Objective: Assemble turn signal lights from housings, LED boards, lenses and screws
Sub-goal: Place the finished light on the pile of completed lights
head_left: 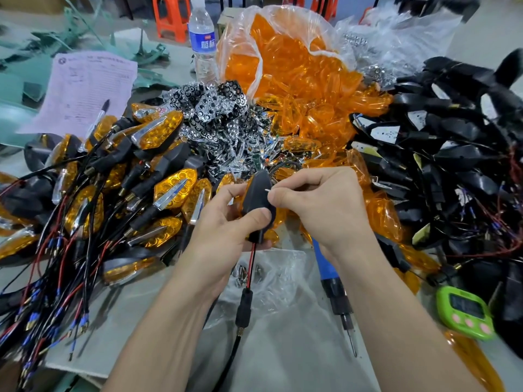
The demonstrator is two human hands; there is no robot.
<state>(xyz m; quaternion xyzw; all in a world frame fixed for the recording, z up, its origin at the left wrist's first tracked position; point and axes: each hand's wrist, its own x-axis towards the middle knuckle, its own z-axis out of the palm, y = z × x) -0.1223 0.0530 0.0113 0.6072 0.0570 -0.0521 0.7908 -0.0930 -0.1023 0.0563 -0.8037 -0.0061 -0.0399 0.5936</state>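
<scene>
Your left hand (226, 219) has its fingers curled round the housing (259, 199), held at centre just near of the parts heap, with its wires hanging toward you. Your right hand (319, 202) pinches what looks like a screw (267, 189) between thumb and forefinger, its tip at the housing's back. Seat it square in its hole before letting go. Hold the housing steady, then reach for the screwdriver (335, 290) lying near right.

Left hand (226, 222) curled in grip, right hand (319, 205) fingertips pinched
</scene>
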